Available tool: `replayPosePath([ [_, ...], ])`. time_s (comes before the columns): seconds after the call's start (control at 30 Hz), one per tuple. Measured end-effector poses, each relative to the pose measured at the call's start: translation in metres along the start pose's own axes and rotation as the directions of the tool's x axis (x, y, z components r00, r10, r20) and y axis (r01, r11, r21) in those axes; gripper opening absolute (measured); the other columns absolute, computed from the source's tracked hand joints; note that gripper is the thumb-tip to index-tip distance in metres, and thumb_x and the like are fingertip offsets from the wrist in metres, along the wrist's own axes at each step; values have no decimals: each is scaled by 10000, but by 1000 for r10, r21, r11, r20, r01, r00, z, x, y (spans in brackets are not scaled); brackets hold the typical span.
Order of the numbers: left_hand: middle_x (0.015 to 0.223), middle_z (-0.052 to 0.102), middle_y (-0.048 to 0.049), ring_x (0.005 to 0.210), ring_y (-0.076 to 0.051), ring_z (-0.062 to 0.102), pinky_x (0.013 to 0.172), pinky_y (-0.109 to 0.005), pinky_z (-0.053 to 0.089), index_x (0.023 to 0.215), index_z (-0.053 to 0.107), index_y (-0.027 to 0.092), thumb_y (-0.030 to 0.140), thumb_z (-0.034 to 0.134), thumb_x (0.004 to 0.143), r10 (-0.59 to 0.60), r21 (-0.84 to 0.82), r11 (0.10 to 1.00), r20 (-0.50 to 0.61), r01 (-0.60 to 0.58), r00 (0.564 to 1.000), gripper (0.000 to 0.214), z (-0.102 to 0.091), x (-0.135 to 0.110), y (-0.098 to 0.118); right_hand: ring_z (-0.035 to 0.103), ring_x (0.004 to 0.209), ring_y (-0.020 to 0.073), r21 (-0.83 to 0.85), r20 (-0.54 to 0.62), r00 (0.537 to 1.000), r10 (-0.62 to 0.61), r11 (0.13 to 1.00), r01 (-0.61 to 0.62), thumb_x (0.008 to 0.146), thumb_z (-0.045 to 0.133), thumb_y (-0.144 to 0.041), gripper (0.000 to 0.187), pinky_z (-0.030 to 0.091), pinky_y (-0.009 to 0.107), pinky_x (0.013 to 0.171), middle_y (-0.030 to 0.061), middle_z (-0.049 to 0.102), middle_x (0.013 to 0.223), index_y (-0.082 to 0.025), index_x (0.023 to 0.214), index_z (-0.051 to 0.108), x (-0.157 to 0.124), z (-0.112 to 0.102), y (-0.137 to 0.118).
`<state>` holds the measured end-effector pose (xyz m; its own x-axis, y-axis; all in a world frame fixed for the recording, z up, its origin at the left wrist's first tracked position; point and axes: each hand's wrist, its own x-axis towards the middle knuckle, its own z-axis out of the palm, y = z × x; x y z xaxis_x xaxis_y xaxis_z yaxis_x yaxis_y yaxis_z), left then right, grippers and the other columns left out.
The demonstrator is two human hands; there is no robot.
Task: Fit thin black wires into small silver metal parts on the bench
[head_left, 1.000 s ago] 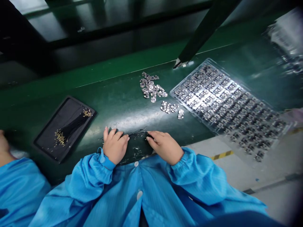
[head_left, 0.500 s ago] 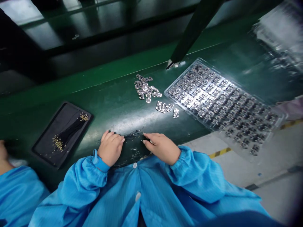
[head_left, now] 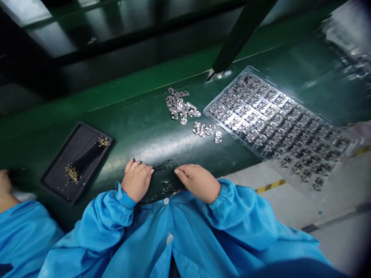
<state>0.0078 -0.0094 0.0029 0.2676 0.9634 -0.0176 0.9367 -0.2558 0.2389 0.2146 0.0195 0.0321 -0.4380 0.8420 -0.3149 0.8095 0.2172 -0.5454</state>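
Observation:
Thin black wires (head_left: 162,165) lie in a loose bundle on the green bench near its front edge. My left hand (head_left: 137,177) is over their left part, its fingers bent and pressed down on them. A few wire ends stick out on both sides of it. To the right of the bundle, my right hand (head_left: 198,180) has thumb and forefinger pinched together near the wire tips. Whatever sits between those fingers is too small to make out. Small silvery circuit boards (head_left: 180,104) lie in a heap beyond my hands, with a smaller group (head_left: 203,129) closer in.
A black tray (head_left: 62,154) of wires with gold-coloured ends stands at left. At right, a clear plastic tray (head_left: 252,143) full of small boards juts past the bench edge. A dark post (head_left: 232,42) rises behind. Another person's hand (head_left: 5,189) shows far left.
My right thumb and forefinger have come closer together. My left hand stays on the wires. The view has shifted slightly.

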Motion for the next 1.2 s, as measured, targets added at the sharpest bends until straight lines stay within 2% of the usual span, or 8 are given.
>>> replayPosePath([
  [0.17,917,631,-39,978,-254,489,953,-480,304,963,605,227,326,377,822,-31,72,997,9,30,999,285,-2,-2,-4,559,577,125,234,-39,990,139,964,-126,825,366,-391,327,409,223,522,-24,596,588,-216,674,599,-9,-25,7],
  [0.27,1052,575,-101,1080,-303,423,935,-505,322,1074,546,177,347,397,810,-19,95,995,-83,27,996,348,-12,-3,-1,551,574,120,353,-22,985,168,924,-150,798,402,-425,312,418,220,531,-31,585,584,-214,694,608,-11,-31,8],
  [0.37,1076,553,-113,1139,-311,376,941,-525,320,1085,524,163,332,431,799,85,77,995,-208,-71,975,345,-25,-3,11,549,576,122,446,-1,983,183,880,-164,786,415,-427,307,427,232,551,-21,592,604,-201,749,620,-11,-35,1],
  [0.5,1021,585,-94,1079,-244,456,904,-440,407,1053,513,155,292,465,790,269,-48,953,-315,-298,910,300,-37,3,36,542,574,114,448,12,996,91,890,-86,788,427,-394,290,415,226,557,-17,586,595,-189,703,613,-15,-42,-14],
  [0.63,831,642,-41,831,-141,573,770,-300,491,929,544,164,211,410,814,326,-260,870,-335,-419,884,183,-37,14,51,548,595,107,444,55,996,-65,896,34,794,430,-358,262,412,216,572,-18,613,629,-196,715,622,-19,-45,-21],
  [0.83,834,649,-50,815,-130,587,761,-277,494,876,559,162,215,420,815,229,-373,858,-336,-352,914,161,-34,19,49,551,607,106,480,20,998,-56,877,39,803,426,-363,267,417,210,578,-16,622,647,-198,751,630,-15,-40,-20],
  [1.0,875,645,-46,843,-118,579,781,-255,484,924,559,166,276,370,843,243,-452,834,-214,-316,946,233,-32,21,49,562,649,111,512,-5,998,-67,857,60,803,430,-332,245,423,214,611,-15,635,691,-206,741,631,-12,-40,-24],
  [1.2,967,628,-74,966,-227,536,837,-405,445,1052,538,169,383,406,814,153,-169,972,-66,-163,986,346,2,16,23,506,536,110,567,-170,971,169,822,-44,784,438,-401,284,398,228,517,-15,572,584,-190,714,615,-19,-48,-19],
])
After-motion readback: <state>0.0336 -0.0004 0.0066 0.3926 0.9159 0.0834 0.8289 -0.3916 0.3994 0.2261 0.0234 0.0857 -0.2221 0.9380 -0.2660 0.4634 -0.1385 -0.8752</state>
